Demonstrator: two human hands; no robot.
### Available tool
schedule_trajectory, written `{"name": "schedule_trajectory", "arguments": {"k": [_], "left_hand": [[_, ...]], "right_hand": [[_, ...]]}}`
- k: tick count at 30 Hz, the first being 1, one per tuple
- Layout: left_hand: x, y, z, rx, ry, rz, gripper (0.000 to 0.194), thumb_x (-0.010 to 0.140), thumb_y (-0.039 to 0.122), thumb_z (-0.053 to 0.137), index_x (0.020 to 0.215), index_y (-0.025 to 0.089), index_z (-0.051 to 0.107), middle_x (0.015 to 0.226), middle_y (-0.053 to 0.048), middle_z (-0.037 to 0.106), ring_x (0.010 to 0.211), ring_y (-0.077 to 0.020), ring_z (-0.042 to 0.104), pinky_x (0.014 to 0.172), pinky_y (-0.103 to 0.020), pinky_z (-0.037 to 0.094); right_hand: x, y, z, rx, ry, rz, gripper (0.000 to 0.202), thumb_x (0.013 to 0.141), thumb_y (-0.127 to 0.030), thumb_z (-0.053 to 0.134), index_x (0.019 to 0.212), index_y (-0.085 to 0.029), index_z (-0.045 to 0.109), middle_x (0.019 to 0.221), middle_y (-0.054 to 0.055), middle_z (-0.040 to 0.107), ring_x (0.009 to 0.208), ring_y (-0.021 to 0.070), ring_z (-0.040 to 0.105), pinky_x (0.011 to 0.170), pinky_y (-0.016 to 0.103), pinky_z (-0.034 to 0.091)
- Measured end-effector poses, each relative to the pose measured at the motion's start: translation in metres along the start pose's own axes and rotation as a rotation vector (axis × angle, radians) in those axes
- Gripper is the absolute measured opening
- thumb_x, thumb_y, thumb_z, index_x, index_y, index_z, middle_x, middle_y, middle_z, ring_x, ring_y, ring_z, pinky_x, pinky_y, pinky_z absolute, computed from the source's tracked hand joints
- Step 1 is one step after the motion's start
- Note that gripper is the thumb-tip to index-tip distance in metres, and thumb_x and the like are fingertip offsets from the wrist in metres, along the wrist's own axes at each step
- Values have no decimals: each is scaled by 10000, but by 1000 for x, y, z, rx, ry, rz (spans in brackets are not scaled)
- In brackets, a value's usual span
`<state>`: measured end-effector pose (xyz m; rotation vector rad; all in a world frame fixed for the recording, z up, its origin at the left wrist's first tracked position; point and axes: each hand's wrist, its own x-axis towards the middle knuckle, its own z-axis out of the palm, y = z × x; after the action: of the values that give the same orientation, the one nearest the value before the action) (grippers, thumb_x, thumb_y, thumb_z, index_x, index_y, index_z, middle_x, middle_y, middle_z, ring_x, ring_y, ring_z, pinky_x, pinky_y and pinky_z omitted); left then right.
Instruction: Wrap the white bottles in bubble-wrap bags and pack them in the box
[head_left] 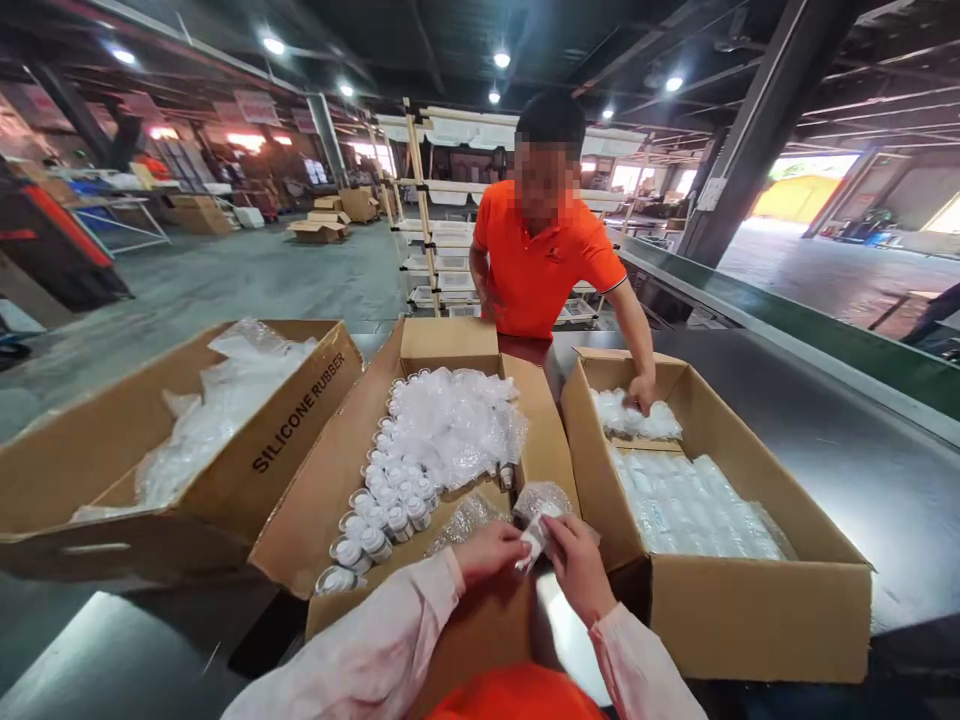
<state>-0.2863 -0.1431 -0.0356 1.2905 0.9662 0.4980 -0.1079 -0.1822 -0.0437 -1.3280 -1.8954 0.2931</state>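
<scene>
In front of me both hands close on a small white piece (pixel 533 537), with a clear bubble-wrap bag (pixel 546 497) bunched at its upper end. My left hand (pixel 493 552) pinches its left side, and my right hand (pixel 578 562) grips it from the right. How far the piece sits inside the bag I cannot tell. Just beyond, an open cardboard box (pixel 544 425) holds rows of white capped cylindrical pieces (pixel 375 543) along its left side. Clear bubble-wrap bags (pixel 457 420) are heaped over its far part, and another bag (pixel 469 520) lies near my left hand.
At right, a carton (pixel 757 615) holds rows of wrapped white pieces (pixel 697 505). A co-worker in an orange shirt (pixel 544 260) reaches one hand (pixel 641 394) into it. A "SILICONE RUBBER" carton (pixel 300 420) with bubble wrap (pixel 217 430) stands left. Racks (pixel 431 230) stand behind.
</scene>
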Motion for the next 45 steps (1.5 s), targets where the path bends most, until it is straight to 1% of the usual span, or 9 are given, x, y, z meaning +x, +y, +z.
{"name": "schedule_trajectory", "arguments": {"k": [5,14,20,24,26,31,36,40,45], "left_hand": [[11,3,12,-591,-163,-67,410,617,523,686,711,161,518,585,50,434,457,-38,249,445,-189,148],[-1,-3,-1,-596,-269,-18,333,719,427,660,793,104,629,680,-35,570,422,-21,219,408,-201,95],[9,-11,13,-728,-74,74,366,710,516,630,763,162,554,611,28,448,446,-43,185,421,-182,178],[12,-13,28,-281,184,268,268,662,395,712,782,181,605,733,-22,577,658,-129,463,608,-238,393],[8,-13,27,-191,195,262,207,692,354,686,782,175,632,788,-39,613,706,-139,491,640,-238,403],[-7,-12,7,-680,-150,-97,291,809,411,520,814,131,602,711,-19,570,372,-13,144,357,-180,143],[-2,-17,7,-1104,-4,9,148,825,250,484,856,125,556,817,-22,564,404,-10,56,352,-156,114],[8,-26,26,-869,120,13,285,793,423,531,858,146,520,686,26,494,390,-10,125,361,-177,117],[10,-30,30,-569,159,-15,410,687,508,619,903,183,495,573,80,451,340,-9,154,370,-192,78]], "right_hand": [[-2,-23,-5,24,103,-176,318,882,-127,448,1129,-247,609,922,83,647,843,204,601,713,338,537],[9,-22,-25,36,192,-149,271,875,-139,485,1069,-247,640,913,54,697,830,204,616,719,350,527],[6,-42,-20,218,186,-73,203,885,-184,497,998,-238,657,864,52,693,794,174,628,696,299,533],[7,-42,-15,175,185,-139,254,872,-143,482,1026,-253,652,875,39,706,796,183,618,705,325,522],[8,-37,-13,110,157,-144,284,859,-122,468,1035,-250,650,881,41,710,784,195,608,695,343,517],[6,-21,-9,50,124,53,268,847,-156,455,1033,-200,643,923,85,687,846,219,620,758,368,517],[0,-20,2,79,-30,200,211,783,-169,504,934,-166,651,814,67,661,713,189,617,659,307,517],[-5,-20,13,135,-34,225,180,792,-185,489,836,-178,664,768,59,660,725,192,615,680,314,507],[-12,-9,32,315,225,425,198,829,-306,502,883,-172,637,856,87,676,783,207,627,720,341,524]]}}
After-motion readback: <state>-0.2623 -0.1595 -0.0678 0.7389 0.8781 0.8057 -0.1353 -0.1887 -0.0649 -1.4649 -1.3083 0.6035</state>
